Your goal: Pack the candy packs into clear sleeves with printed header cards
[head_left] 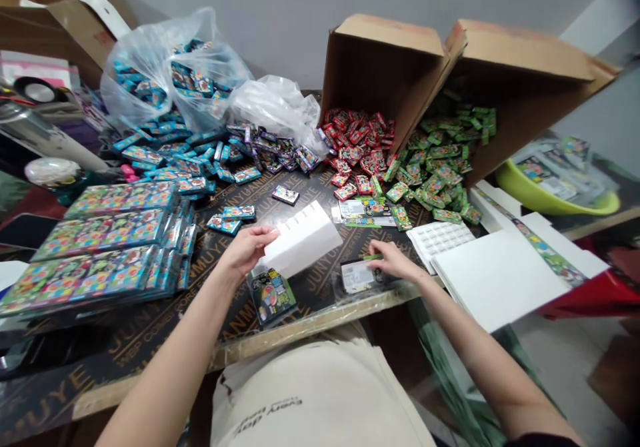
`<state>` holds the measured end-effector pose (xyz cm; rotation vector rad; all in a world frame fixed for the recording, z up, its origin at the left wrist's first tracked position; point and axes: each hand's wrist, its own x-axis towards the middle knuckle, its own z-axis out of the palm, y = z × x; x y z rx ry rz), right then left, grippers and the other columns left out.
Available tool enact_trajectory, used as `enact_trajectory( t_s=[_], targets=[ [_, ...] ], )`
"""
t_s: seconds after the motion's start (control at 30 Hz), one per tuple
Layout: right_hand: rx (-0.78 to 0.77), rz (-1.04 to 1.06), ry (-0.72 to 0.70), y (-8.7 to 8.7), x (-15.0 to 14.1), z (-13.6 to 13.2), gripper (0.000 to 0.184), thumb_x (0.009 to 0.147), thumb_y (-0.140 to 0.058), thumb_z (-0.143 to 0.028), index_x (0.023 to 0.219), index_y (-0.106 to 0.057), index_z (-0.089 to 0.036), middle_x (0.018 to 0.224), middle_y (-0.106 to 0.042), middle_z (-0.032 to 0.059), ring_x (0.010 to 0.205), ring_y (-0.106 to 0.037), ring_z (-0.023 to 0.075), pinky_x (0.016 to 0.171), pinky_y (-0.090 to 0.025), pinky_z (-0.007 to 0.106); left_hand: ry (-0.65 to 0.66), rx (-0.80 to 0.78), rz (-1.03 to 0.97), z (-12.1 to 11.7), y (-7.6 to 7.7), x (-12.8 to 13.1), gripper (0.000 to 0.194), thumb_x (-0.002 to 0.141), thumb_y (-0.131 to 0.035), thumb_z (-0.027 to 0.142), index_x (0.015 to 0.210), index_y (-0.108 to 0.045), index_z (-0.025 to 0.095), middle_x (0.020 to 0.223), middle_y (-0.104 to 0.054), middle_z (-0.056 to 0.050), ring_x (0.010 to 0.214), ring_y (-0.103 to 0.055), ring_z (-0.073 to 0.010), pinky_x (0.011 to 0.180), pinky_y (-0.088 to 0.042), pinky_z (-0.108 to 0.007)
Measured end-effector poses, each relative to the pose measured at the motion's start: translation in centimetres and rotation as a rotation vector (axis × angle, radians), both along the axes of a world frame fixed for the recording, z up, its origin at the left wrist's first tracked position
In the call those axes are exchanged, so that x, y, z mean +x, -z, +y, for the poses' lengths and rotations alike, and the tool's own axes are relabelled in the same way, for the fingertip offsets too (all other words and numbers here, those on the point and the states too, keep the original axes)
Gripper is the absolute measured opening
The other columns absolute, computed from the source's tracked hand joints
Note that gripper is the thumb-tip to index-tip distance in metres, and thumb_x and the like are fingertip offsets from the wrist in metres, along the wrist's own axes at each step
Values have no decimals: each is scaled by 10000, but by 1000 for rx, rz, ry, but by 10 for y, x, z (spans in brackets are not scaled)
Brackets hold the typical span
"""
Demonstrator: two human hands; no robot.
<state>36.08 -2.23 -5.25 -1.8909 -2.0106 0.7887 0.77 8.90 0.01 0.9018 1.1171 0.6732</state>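
My left hand (251, 248) pinches the left end of a folded white card (305, 239) with small slits along its upper edge. Below that card lies a colourful printed packet in clear plastic (274, 295), near the table's front edge. My right hand (393, 260) has its fingers closed at the upper right edge of a dark packet with a white label (356, 278), also in clear plastic. A bit of green shows at those fingertips. Beyond, two small blue boxes (233, 218) and a single purple box (285, 194) lie on the dark table (320, 270).
Piles of small blue (175, 154), red (360, 137) and green boxes (440, 174) lie at the back, near tipped cartons (385, 34). Wrapped sets (100, 247) are stacked left. White cards (500, 267) and a yellow-green basin (555, 197) stand right.
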Motion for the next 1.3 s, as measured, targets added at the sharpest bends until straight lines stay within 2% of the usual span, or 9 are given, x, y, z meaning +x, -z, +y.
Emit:
enact_trajectory(
  t_s=[0.17,0.27,0.43,0.57,0.7,0.83,0.97,1.07,1.3],
  targets=[
    [277,547,367,-45,73,-2,229,682,-623,-367,817,-533,-206,712,-555,7,618,-518,143,571,-378,264,157,-81,44,-5,19,30,260,436,-771,231,583,-597,105,537,-591,-9,469,-527,-93,461,-410,-205],
    [286,652,374,-62,80,4,224,660,-644,-372,787,-564,-206,677,-556,6,543,-493,126,501,-352,250,259,-105,111,-17,42,72,206,442,-747,173,575,-610,96,500,-590,-15,449,-537,-118,436,-416,-222],
    [-1,278,-1,-26,14,19,244,655,-640,-398,673,-608,-156,649,-584,14,612,-522,149,587,-385,271,212,4,257,-27,72,130,102,507,-684,95,531,-586,114,378,-490,49,350,-436,-69,392,-368,-191],
    [125,-76,42,6,-9,22,292,590,-701,-396,737,-592,-169,734,-584,25,770,-508,205,768,-339,373,164,68,279,-26,82,133,93,513,-660,54,576,-617,108,417,-520,43,367,-457,-72,406,-390,-193],
    [300,-273,48,7,-18,20,438,612,-703,-368,995,-567,-204,982,-551,89,967,-451,270,833,-285,412,120,41,232,-28,88,120,223,579,-616,50,798,-629,92,497,-573,34,431,-542,-99,478,-474,-225],
    [333,-147,-20,12,-55,27,410,742,-602,-274,1144,-530,-234,1062,-530,105,994,-450,257,800,-329,370,94,-3,164,-31,92,113,284,638,-564,30,918,-574,81,509,-567,45,469,-578,-104,541,-518,-247],
    [314,118,62,32,-88,33,119,766,-550,-185,822,-654,-204,840,-578,68,851,-502,211,753,-376,336,78,-22,129,-32,92,112,300,643,-592,41,936,-547,91,523,-576,43,470,-586,-107,542,-524,-248],
    [319,217,106,40,-92,30,135,776,-514,-169,716,-634,-186,759,-577,49,770,-520,180,717,-404,305,66,-25,120,-33,93,112,304,638,-609,48,930,-541,98,530,-582,41,453,-579,-103,530,-520,-244],
    [344,278,199,39,-97,32,279,789,-454,-177,1057,-533,-177,934,-592,64,806,-537,169,731,-433,294,64,11,119,-34,94,111,330,655,-560,16,968,-508,107,520,-558,59,419,-545,-78,499,-502,-212]
  ],
)
